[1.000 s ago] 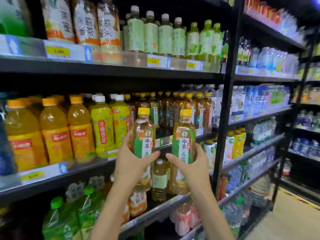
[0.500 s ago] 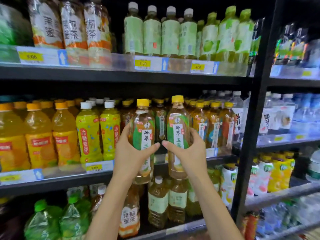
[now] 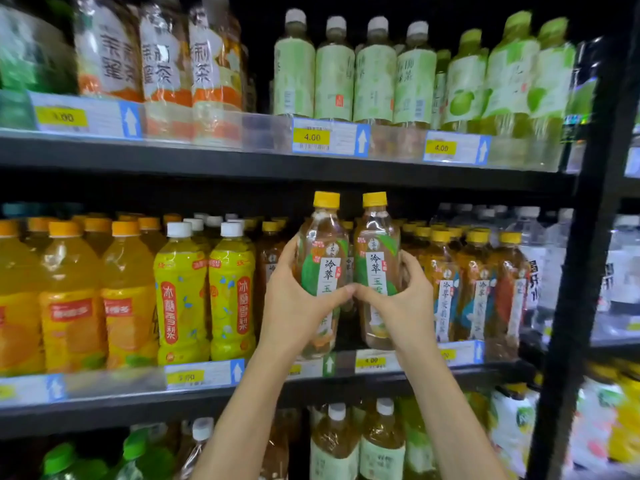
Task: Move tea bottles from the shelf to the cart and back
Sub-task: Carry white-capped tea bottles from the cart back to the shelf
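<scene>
Since a second ago both bottles have risen to the black metal shelf (image 3: 138,408). The left grip (image 3: 298,306) wraps the left clear yellow-capped tea bottle (image 3: 323,251) and the right grip (image 3: 407,303) wraps the right clear yellow-capped tea bottle (image 3: 375,244), both upright, side by side. Lift their bases over the clear price-tag rail (image 3: 204,374) and slide them straight into the gap.

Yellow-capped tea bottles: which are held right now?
The two green-labelled ones before the middle shelf: the left hand grips the left bottle, the right hand the right bottle. The others stand in rows.
</scene>
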